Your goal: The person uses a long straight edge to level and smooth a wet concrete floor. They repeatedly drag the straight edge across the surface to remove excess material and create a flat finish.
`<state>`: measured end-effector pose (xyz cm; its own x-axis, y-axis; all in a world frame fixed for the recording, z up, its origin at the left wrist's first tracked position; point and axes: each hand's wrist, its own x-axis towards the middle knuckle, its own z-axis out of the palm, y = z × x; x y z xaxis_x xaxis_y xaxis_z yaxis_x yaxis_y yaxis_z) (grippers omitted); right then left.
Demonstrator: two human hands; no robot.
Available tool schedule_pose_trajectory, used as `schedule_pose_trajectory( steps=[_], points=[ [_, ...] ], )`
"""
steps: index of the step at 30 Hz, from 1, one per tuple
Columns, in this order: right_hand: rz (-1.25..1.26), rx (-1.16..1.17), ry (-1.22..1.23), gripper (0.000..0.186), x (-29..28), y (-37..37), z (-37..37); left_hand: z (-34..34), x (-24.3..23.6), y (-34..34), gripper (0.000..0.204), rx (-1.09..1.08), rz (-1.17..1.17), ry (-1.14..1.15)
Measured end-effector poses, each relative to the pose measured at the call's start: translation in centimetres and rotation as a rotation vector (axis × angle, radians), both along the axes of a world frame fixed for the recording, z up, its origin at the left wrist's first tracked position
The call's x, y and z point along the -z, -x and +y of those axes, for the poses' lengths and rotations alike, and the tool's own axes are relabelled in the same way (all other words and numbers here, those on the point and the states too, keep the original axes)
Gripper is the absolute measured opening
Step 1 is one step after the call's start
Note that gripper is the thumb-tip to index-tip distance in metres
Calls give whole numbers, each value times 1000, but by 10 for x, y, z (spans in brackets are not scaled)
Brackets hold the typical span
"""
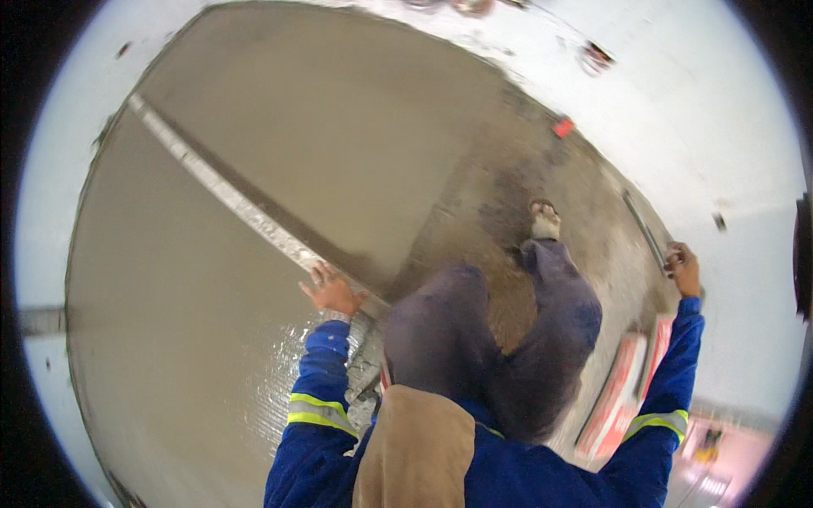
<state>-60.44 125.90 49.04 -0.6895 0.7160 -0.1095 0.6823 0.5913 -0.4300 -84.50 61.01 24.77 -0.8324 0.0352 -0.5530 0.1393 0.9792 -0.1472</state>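
Observation:
A long pale straightedge (224,190) lies slantwise across the wet grey screed (195,339), from the far left edge to just in front of my body. My left hand (333,292) is over its near end, the fingers curled across it and the thumb out to the right. At the right, my right hand (683,269) is closed round a narrow grey metal tool (646,230), which looks like a trowel seen edge-on. This tool is close to the base of the white wall, and its handle is hidden by my fingers.
I crouch on a rougher, darker floor patch (508,313), one foot (544,218) forward. Red-and-white bags (614,396) lie beside my right arm. A small red object (563,127) is by the wall (677,110) foot. Cables (595,57) hang from wall openings.

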Motion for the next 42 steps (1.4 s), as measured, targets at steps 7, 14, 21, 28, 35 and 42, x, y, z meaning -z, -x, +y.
schedule_pose_trajectory(
  steps=[7, 14, 21, 28, 35, 42],
  points=[
    [-229, -631, -293, 32, 282, 215, -37, 27, 59, -8, 100, -546, 543, -382],
    [-11, -1088, -147, 28, 381, 225, -65, 54, 73, 2, 69, -673, 773, -258],
    [-145, -1207, 76, 28, 391, 240, -51, 70, 72, 9, 62, -714, 740, -156],
    [-190, -1309, 165, 28, 397, 242, -35, 71, 77, 12, 63, -759, 741, -101],
    [-204, -2165, 300, 19, 432, 281, 47, 64, 90, 8, 61, -786, 749, -127],
    [-134, -1950, 261, 28, 372, 287, 25, 53, 96, -6, 64, -822, 866, -70]
  ],
)
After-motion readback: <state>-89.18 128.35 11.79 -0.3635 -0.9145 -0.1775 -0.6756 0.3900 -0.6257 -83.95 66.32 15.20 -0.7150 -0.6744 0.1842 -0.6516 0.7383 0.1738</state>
